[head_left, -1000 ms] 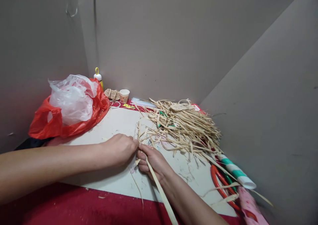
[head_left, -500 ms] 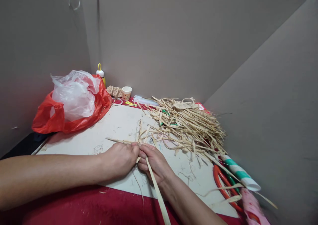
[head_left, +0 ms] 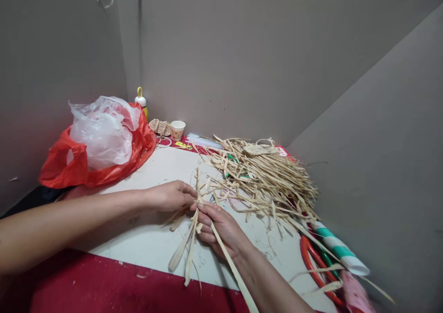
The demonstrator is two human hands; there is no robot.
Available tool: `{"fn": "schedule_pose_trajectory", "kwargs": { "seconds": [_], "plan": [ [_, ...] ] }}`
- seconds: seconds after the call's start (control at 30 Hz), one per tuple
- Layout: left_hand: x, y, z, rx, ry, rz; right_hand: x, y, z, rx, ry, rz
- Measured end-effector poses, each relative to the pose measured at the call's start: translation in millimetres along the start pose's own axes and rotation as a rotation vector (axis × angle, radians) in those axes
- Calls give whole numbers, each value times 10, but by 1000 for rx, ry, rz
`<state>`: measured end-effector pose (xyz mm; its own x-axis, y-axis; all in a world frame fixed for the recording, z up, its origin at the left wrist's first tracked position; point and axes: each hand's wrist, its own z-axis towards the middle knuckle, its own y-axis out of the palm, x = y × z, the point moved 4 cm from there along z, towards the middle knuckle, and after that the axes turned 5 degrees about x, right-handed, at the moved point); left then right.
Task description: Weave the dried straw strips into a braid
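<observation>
Where the two bare hands meet, near the middle of a white board (head_left: 157, 163) on a red-covered desk (head_left: 100, 280), a narrow, pale-tan piece of twisted dry straw (head_left: 198, 181) points almost straight away from the wearer. The right hand (head_left: 218, 227) has its base, the thumb and forefinger pinching it where its strands gather. From this grip, the piece's long axis runs forward towards the grey wall (head_left: 221, 64), while two flat, loose straw ends (head_left: 179, 252) fan back towards the near edge, leaning left. One long, cream-coloured straw strip (head_left: 230, 257) emerges at the right hand's fingers and slants down and right, out of view.

The left hand (head_left: 175, 195) comes in from the left, palm down, fingers bent loosely, their tips just beside the join; whether they pinch a strand cannot be told. More straw ends show beneath it. Beyond and to the right, nearer the right hand, lies a large, untidy pile of dry straw (head_left: 277, 179).
</observation>
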<state>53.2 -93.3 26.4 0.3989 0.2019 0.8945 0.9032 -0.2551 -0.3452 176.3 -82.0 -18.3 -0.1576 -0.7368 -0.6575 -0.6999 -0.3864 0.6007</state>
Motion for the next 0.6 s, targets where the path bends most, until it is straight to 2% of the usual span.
{"fn": "schedule_pose_trajectory", "kwargs": {
  "seconds": [0.07,0.17,0.3,0.4,0.5,0.6],
  "plan": [
    [-79,107,83,-44,-83,-156,-29,-18,-1,-7,6,-25],
    [-115,165,123,-45,-72,-128,-66,-54,2,-27,42,-81],
    [-122,113,142,-105,-28,-10,-114,-84,2,-44,78,-198],
    [-146,58,187,-142,12,78,-149,-107,3,-10,90,-306],
    [-176,45,234,-185,35,37,-174,-136,12,24,85,-391],
    [-201,75,241,-245,-32,-92,-188,-157,27,36,29,-486]
  ]
}}
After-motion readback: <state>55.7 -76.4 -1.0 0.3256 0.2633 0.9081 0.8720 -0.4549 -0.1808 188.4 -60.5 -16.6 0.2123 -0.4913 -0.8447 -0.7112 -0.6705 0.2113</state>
